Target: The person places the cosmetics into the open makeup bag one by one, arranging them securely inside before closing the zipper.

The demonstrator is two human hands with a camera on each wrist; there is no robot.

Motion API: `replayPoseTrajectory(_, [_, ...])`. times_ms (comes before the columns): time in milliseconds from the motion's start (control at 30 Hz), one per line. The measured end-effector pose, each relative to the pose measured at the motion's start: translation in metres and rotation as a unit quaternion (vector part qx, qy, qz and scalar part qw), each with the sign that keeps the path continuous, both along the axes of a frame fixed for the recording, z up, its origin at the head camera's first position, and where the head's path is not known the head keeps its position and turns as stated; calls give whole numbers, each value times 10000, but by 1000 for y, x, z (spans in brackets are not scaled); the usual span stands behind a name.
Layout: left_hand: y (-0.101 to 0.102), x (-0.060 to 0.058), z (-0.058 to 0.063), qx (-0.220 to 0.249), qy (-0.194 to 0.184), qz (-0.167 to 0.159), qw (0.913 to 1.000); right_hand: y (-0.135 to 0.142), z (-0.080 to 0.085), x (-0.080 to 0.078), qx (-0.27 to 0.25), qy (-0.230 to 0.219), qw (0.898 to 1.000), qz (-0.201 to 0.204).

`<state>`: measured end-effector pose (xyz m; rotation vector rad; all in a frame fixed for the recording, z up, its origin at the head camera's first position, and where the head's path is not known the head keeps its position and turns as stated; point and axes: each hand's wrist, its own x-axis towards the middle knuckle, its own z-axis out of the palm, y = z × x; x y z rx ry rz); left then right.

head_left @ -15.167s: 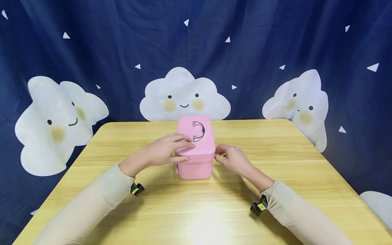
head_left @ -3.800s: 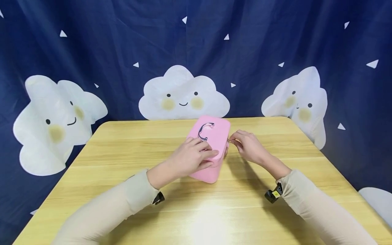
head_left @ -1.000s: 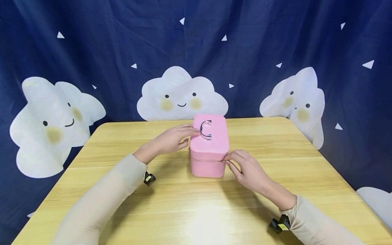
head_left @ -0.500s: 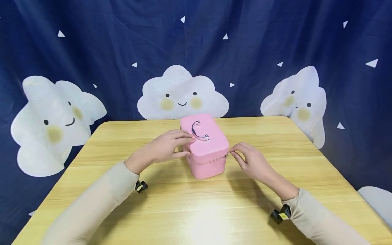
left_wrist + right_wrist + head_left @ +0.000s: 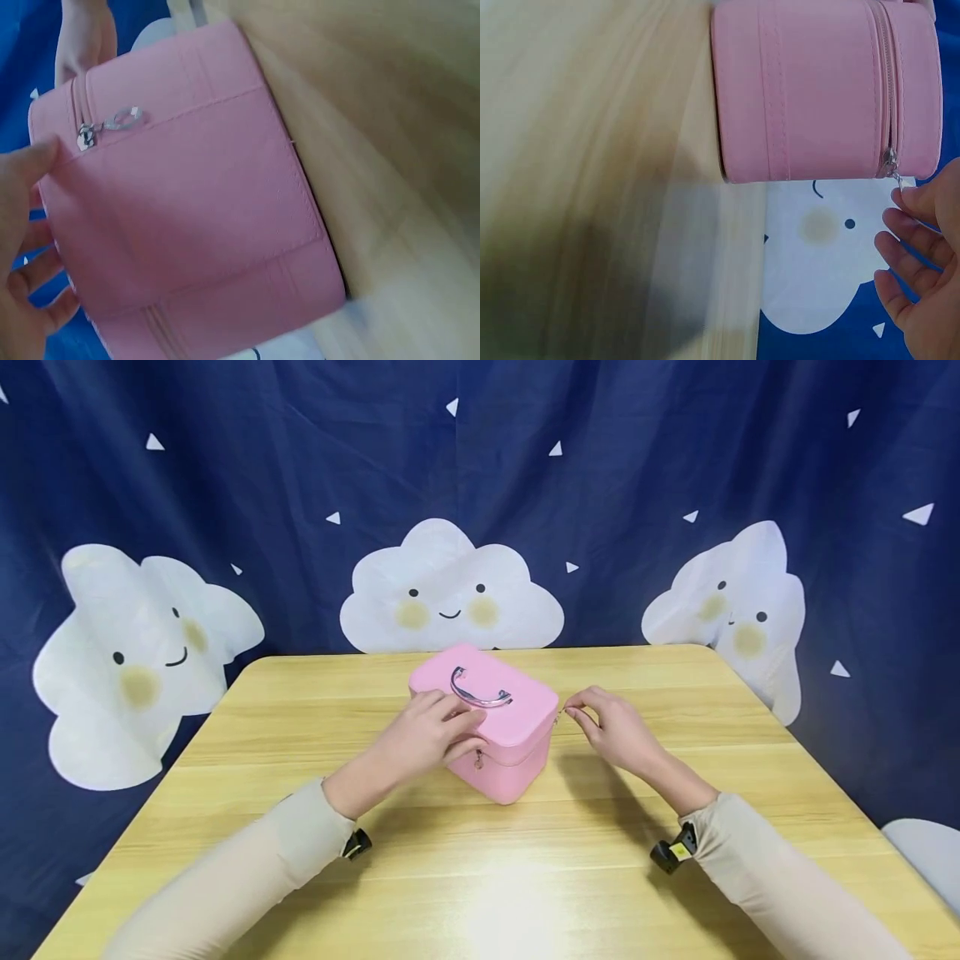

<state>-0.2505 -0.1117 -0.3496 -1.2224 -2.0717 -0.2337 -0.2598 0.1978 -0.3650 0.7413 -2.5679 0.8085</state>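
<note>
A pink case [image 5: 517, 693] stands upright on the table, lid down, its long side turned partly to the left. On its lid is a curved silver handle [image 5: 480, 700]. My left hand [image 5: 427, 735] holds the lid's near left edge, fingers over the top and thumb on the side, close to a silver zipper pull [image 5: 87, 136]. At the case's right corner, my right hand [image 5: 618, 735] pinches the tab of a second zipper pull [image 5: 890, 161] between thumb and index finger. The zipper [image 5: 886, 82] runs around the case just under the lid. The case's inside is hidden.
The case rests on a light wooden table [image 5: 525, 860] towards its far edge. Behind hangs a dark blue curtain [image 5: 300, 443] with white clouds and triangles. A black wrist camera [image 5: 672, 850] sits below the right hand.
Since one second ago the case has turned, its far end swinging left. My right hand has moved away from me with the pull. Far earlier, the handle curved to the right instead.
</note>
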Motion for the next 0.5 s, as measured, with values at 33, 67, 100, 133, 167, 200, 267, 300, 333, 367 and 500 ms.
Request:
replayPoseTrajectory(33, [2,1,-1,41,63,69,9999,0,1,-1,7,-22,10000,-16])
replayPoseTrajectory(67, [4,2,-1,60,91,137,9998,0,2,-2,4,-43,10000,-31])
replayPoseTrajectory(100, [5,3,-2,71,90,188,9998,0,3,-2,-2,-65,10000,-46])
replayPoseTrajectory(133, [6,3,-2,63,79,223,9997,0,3,-2,2,-77,10000,-63])
replayPoseTrajectory(167, [6,2,-2,53,17,232,9997,0,4,-2,13,-98,9999,-80])
replayPoseTrajectory(200, [5,1,-2,41,-85,233,9997,0,4,-2,18,-113,9999,-89])
replayPoseTrajectory(267, [0,-3,-1,23,-343,223,9992,1,4,-1,40,-78,9999,-110])
replayPoseTrajectory(300, [-4,-6,0,32,-497,221,9985,1,3,0,49,-18,9999,-117])
replayPoseTrajectory(333, [-8,-9,1,56,-666,218,9975,1,3,1,58,84,9999,-120])
replayPoseTrajectory(367, [-14,-13,1,91,-825,233,9963,-1,3,3,49,227,9997,-108])
replayPoseTrajectory(500, [-36,-29,4,118,-1307,401,9905,-12,6,11,-16,1120,9935,194])
